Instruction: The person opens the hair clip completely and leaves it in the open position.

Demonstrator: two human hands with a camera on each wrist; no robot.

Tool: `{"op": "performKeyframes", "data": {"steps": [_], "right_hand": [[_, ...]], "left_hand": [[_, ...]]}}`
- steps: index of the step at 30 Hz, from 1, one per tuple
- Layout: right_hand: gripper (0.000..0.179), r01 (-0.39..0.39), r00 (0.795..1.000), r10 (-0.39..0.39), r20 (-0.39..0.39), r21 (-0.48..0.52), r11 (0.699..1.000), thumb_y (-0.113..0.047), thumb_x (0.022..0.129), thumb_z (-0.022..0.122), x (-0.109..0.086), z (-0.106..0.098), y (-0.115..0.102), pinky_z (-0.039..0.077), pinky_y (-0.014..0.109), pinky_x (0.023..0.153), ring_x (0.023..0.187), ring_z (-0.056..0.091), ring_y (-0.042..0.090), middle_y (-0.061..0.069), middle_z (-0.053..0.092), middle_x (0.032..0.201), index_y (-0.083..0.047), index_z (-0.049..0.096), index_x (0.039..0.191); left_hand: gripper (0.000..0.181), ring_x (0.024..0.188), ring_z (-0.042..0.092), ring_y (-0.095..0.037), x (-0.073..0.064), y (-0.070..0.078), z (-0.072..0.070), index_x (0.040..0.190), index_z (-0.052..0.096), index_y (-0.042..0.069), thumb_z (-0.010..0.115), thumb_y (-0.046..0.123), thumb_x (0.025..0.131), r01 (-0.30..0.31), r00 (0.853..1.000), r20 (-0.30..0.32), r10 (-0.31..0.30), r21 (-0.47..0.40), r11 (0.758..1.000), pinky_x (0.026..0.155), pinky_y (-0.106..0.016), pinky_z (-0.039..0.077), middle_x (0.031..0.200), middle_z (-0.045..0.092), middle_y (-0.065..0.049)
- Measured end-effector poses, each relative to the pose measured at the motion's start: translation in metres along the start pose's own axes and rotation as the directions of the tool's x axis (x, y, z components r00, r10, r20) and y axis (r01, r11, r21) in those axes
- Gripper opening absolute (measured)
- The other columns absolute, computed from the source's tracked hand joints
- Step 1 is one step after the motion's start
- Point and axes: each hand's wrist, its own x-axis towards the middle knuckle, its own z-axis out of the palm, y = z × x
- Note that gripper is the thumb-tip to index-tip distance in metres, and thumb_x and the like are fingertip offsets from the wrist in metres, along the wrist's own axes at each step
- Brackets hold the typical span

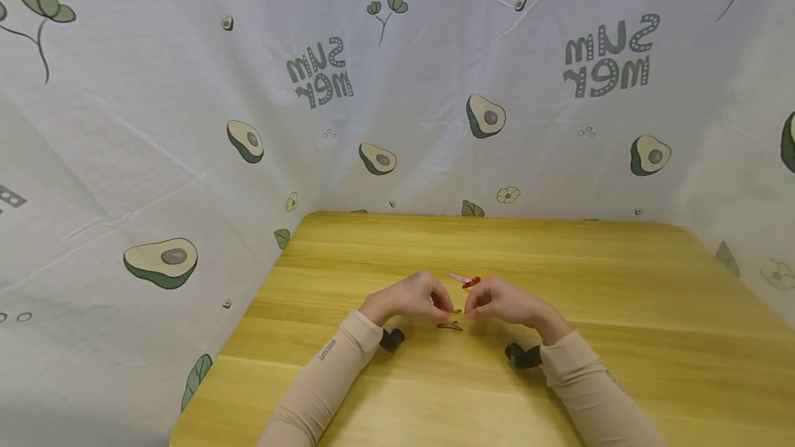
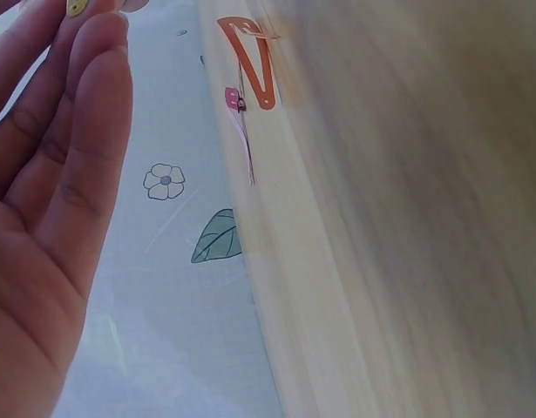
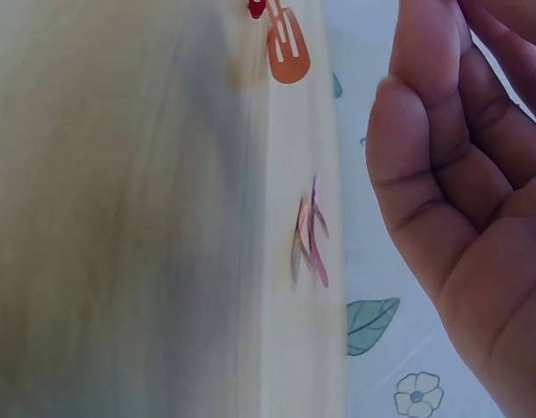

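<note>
Right hand [image 3: 477, 200] — orange clip [image 3: 290, 70], pinkish clips [image 3: 314, 244] on wood [image 3: 145, 218].

Soft, even light leaves blurry shadows on the tabletop [image 2: 407, 261] in both wrist views.

A small yellow hair clip [image 1: 456, 312], tiny hole showing, sits between left hand [image 1: 417, 297] and right hand [image 1: 502, 302] fingertips over the desk [image 1: 447, 392].

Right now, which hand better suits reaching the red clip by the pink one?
Probably the right hand: the red clip lies close to it; the left hand, farther off, holds a yellow clip.
</note>
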Motion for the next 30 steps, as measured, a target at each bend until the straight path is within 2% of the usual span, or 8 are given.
{"op": "performKeyframes", "data": {"steps": [6, 12, 17, 21, 30], "right_hand": [[0.012, 0.001, 0.999, 0.000, 0.038, -0.011, 1.000, -0.003, 0.092, 0.067, 0.002, 0.003, 0.002, 0.050, 0.028, 0.073, 0.077, 0.058, 0.012, 0.022, 0.069, 0.092, 0.007, 0.072, 0.093], [0.010, -0.027, 0.998, 0.026, 0.064, 0.020, 0.999, 0.001, 0.089, 0.068, 0.001, 0.006, 0.002, 0.050, 0.026, 0.073, 0.078, 0.060, 0.010, 0.027, 0.069, 0.094, 0.009, 0.071, 0.094], [0.010, -0.033, 0.995, 0.030, 0.092, 0.025, 0.999, 0.001, 0.088, 0.068, 0.003, 0.010, 0.003, 0.049, 0.023, 0.069, 0.074, 0.057, 0.006, 0.012, 0.071, 0.088, 0.009, 0.070, 0.094], [0.010, -0.032, 0.993, 0.028, 0.117, 0.026, 0.999, 0.000, 0.089, 0.069, 0.006, 0.013, 0.004, 0.046, 0.021, 0.064, 0.069, 0.054, 0.003, 0.000, 0.069, 0.084, 0.008, 0.070, 0.092], [0.002, -0.057, 0.990, 0.056, 0.130, 0.000, 0.998, 0.001, 0.087, 0.071, 0.008, 0.017, 0.005, 0.042, 0.019, 0.060, 0.063, 0.048, 0.002, -0.006, 0.063, 0.077, 0.003, 0.072, 0.086]], "left_hand": [[0.006, 0.070, 0.061, 0.003, 0.000, 0.000, 0.004, 0.089, 0.079, 0.007, 0.081, 0.010, 0.083, 0.019, 0.999, 0.032, -0.020, 0.018, 1.000, 0.067, -0.015, 0.052, 0.082, 0.074, 0.003], [0.004, 0.066, 0.057, 0.004, -0.001, -0.001, 0.006, 0.086, 0.078, 0.008, 0.081, 0.010, 0.084, -0.006, 0.998, 0.063, 0.001, 0.079, 0.997, 0.065, -0.014, 0.051, 0.079, 0.072, 0.006], [0.003, 0.063, 0.054, 0.006, -0.002, -0.002, 0.009, 0.084, 0.078, 0.009, 0.080, 0.011, 0.084, -0.011, 0.996, 0.088, 0.000, 0.127, 0.992, 0.063, -0.013, 0.051, 0.074, 0.068, 0.011], [0.005, 0.061, 0.052, 0.005, -0.003, -0.001, 0.010, 0.080, 0.076, 0.010, 0.079, 0.011, 0.084, -0.008, 0.994, 0.110, -0.006, 0.124, 0.992, 0.062, -0.014, 0.050, 0.072, 0.066, 0.011], [0.005, 0.061, 0.049, 0.006, -0.002, 0.000, 0.013, 0.080, 0.076, 0.009, 0.079, 0.010, 0.084, 0.000, 0.988, 0.151, -0.027, 0.179, 0.984, 0.061, -0.012, 0.048, 0.072, 0.064, 0.012]]}}
